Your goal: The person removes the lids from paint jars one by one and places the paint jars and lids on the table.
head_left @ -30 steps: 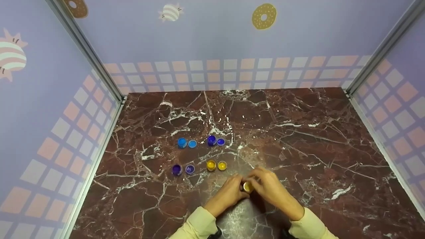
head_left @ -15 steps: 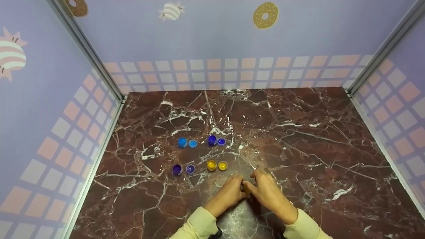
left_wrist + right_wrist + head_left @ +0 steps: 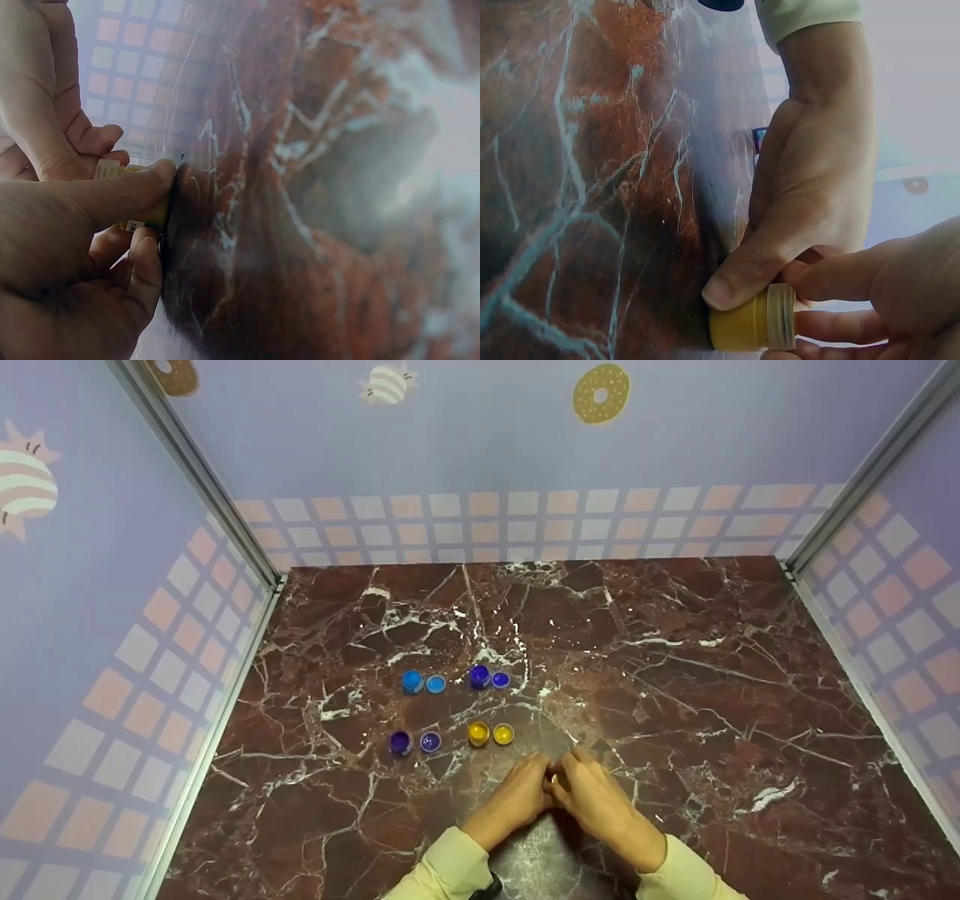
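My left hand (image 3: 514,793) grips a small paint jar (image 3: 739,327) with yellow paint inside, its thumb lying along the jar's side. Against the jar's translucent lid (image 3: 781,318), the curled fingers of my right hand (image 3: 600,806) pinch from the other side. In the right wrist view the lid sits on the jar's mouth; whether it is tight I cannot tell. From the head view the jar is mostly hidden between both hands. Beyond them stands an open yellow paint jar (image 3: 478,734), with its lid (image 3: 503,734) lying beside it.
Further open paint jars stand left of and beyond my hands: light blue (image 3: 412,682), dark blue (image 3: 479,676) and purple (image 3: 400,743). Each has its paint-stained lid beside it on the marbled table (image 3: 712,660). Patterned wall panels (image 3: 487,450) enclose the back and sides.
My right hand has shifted slightly left and closed over the jar's top, covering the yellow that showed a second ago. The left hand stays in place; the standing jars have not moved.
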Available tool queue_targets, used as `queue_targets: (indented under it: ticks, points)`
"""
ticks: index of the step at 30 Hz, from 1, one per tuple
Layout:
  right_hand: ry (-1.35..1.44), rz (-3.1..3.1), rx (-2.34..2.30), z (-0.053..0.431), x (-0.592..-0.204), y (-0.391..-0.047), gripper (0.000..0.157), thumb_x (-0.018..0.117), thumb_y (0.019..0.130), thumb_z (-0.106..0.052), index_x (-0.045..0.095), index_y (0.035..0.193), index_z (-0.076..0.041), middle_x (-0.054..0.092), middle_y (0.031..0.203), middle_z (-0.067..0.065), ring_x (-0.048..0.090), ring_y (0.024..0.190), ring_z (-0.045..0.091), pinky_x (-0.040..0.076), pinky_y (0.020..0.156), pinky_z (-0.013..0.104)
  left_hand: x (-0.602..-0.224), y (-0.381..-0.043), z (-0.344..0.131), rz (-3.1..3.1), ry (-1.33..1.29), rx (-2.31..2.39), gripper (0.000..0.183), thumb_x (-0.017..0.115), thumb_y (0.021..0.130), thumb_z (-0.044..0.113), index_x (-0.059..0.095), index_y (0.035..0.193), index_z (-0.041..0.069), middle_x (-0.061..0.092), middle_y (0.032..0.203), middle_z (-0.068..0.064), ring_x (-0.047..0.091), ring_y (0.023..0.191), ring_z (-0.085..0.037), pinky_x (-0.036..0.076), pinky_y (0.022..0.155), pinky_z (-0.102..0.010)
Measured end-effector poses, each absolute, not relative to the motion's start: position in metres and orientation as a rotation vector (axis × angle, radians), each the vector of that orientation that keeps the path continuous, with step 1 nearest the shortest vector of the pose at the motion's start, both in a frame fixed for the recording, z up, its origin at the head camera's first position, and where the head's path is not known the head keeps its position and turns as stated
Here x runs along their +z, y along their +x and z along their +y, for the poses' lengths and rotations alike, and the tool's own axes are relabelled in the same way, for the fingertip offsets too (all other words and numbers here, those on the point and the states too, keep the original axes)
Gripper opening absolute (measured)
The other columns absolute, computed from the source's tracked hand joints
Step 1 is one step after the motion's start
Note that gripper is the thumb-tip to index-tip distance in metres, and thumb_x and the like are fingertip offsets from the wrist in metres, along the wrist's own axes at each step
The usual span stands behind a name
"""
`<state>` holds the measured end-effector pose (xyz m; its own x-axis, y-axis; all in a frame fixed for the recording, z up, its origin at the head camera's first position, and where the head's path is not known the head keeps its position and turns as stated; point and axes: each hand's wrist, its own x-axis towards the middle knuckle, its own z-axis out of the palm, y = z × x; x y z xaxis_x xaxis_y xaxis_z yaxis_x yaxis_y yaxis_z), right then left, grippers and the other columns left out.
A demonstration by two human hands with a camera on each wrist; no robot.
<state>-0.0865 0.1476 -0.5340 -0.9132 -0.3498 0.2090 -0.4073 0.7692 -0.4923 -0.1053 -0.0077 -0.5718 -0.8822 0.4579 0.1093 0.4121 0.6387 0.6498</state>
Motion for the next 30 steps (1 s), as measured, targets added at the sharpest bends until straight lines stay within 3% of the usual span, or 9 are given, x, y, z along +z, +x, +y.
queue_targets:
  ticks: [10, 19, 30]
  points:
    - [0.839, -2.778, 0.771, 0.155, -0.532, -0.090, 0.021, 0.082, 0.076, 0.004, 0.067, 0.086, -0.005, 0.056, 0.089, 0.002, 0.059, 0.079, 0.019, 0.054, 0.071, 0.038, -0.572, -0.107, -0.008, 2.767, 0.750, 1.088, 0.032, 0.084, 0.075, 0.008, 0.057, 0.092, 0.007, 0.053, 0.085, 0.001, 0.052, 0.078, -0.014, 0.048, 0.073, -0.029]
    - [1.192, -2.675, 0.795, 0.166, -0.534, -0.098, 0.023, 0.081, 0.076, 0.005, 0.075, 0.094, -0.006, 0.069, 0.104, 0.004, 0.062, 0.095, 0.023, 0.054, 0.086, 0.040, -0.572, -0.108, -0.006, 2.775, 0.734, 1.059, 0.040, 0.090, 0.073, 0.016, 0.062, 0.100, 0.005, 0.062, 0.096, -0.005, 0.062, 0.092, -0.024, 0.051, 0.087, -0.036]
    - [1.400, -2.470, 0.778, 0.173, -0.541, -0.106, 0.031, 0.077, 0.066, 0.014, 0.075, 0.086, -0.010, 0.071, 0.095, -0.001, 0.061, 0.087, 0.018, 0.052, 0.081, 0.035, -0.573, -0.107, -0.008, 2.778, 0.743, 1.083, 0.038, 0.091, 0.073, 0.017, 0.059, 0.092, 0.008, 0.059, 0.090, -0.003, 0.061, 0.085, -0.022, 0.051, 0.080, -0.033]
